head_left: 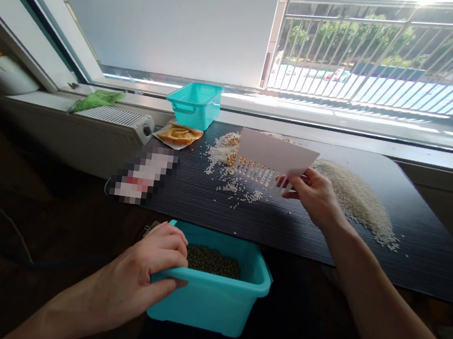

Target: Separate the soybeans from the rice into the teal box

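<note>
- Panel (186, 31): white, beyond the window at far left, beside a metal railing (374, 61) at far right.
- Table (202, 194): dark, ridged, reaching across the middle to the right.
- Radiator (102, 131): to the left of the table, with a green cloth (97, 101) on top.
- Near bin (209, 300): turquoise, in front of the table's near edge; beans (212, 262), dark green, lie inside.
- Rice heap (352, 197): pale, on the right of the table.
- Left hand (161, 264): closed on the near bin's rim at its left corner.
- Right hand (317, 198): gripping the card by its lower right end.
- Card (274, 153): white, slotted along its lower edge, above the table's middle; contact with the surface cannot be told.
- Far bin (196, 112): turquoise, by the window.
- Packet (178, 135): orange, just in front of the far bin.
- Kernels (231, 159): yellow, among scattered white grains (230, 185), left of and behind the card.
</note>
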`<act>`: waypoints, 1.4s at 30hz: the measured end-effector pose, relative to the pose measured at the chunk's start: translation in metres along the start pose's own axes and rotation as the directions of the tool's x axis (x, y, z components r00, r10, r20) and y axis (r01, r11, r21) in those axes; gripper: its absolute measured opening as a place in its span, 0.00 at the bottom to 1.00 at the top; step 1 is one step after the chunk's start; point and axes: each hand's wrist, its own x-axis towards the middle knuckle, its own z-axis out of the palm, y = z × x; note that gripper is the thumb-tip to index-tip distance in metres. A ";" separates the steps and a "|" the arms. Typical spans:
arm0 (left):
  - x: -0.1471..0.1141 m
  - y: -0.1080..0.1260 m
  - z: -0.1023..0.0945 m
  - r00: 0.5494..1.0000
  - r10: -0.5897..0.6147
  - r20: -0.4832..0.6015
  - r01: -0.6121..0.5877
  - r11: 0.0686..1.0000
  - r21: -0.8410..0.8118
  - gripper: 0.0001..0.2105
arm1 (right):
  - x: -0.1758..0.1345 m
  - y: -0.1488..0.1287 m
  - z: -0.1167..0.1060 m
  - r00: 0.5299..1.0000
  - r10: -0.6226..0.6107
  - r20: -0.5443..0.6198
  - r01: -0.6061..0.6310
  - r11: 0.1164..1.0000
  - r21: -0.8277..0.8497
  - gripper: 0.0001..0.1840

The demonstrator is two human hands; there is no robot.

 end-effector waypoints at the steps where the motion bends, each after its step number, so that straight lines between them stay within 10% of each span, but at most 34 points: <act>1: 0.000 0.000 0.000 1.000 0.001 0.003 -0.001 1.000 0.000 0.09 | 0.001 -0.001 0.001 1.000 -0.003 0.001 0.003 1.000 0.010 0.05; 35: -0.004 -0.007 -0.006 0.993 -0.056 -0.102 0.054 0.998 -0.015 0.09 | -0.023 -0.015 0.010 0.983 0.070 0.171 -0.077 0.997 0.032 0.10; 42: -0.022 -0.020 -0.014 0.987 -0.105 -0.123 0.110 0.993 0.033 0.10 | -0.022 -0.018 0.056 0.968 -0.023 0.251 -0.013 0.990 0.142 0.10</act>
